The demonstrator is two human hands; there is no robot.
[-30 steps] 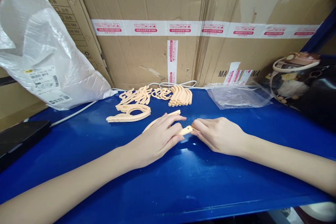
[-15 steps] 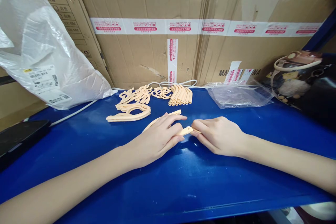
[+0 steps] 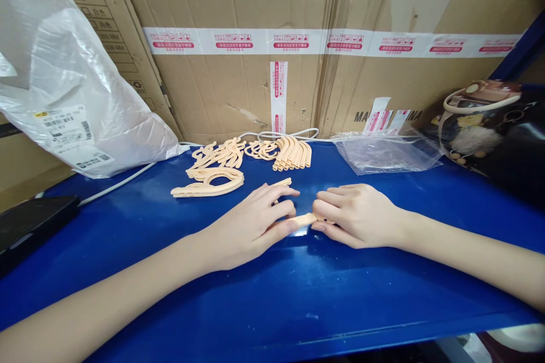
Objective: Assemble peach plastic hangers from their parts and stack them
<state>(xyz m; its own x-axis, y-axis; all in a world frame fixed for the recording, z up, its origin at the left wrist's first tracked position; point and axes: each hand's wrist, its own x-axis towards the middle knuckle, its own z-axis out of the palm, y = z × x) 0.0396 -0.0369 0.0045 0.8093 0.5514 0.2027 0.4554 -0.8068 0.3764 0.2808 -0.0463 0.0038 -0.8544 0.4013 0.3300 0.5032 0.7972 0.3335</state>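
Note:
My left hand (image 3: pixel 259 224) is closed on a beige plastic hanger piece (image 3: pixel 304 219), gripped between thumb and fingers. Its other end (image 3: pixel 284 181) sticks out beyond the knuckles. My right hand (image 3: pixel 357 215) pinches the near end, where a small dark hole shows beside the fingertips; the rest is hidden under that hand. Behind them lie folded hangers (image 3: pixel 208 189) stacked flat, a pile of beige hooked pieces (image 3: pixel 219 154), several curved hooks (image 3: pixel 261 150) and a row of curved hanger arms (image 3: pixel 293 154).
The blue tabletop (image 3: pixel 272 306) carries a clear plastic bag (image 3: pixel 387 153) at the back right and a black phone-like device (image 3: pixel 36 227) at the left. A white parcel bag (image 3: pixel 85 85) leans on cardboard boxes (image 3: pixel 238 0). A drink bottle (image 3: pixel 472 125) stands far right.
My right fingers have closed further over the joined end, and the hole now sits beside them. The left hand keeps its hold with hardly any shift.

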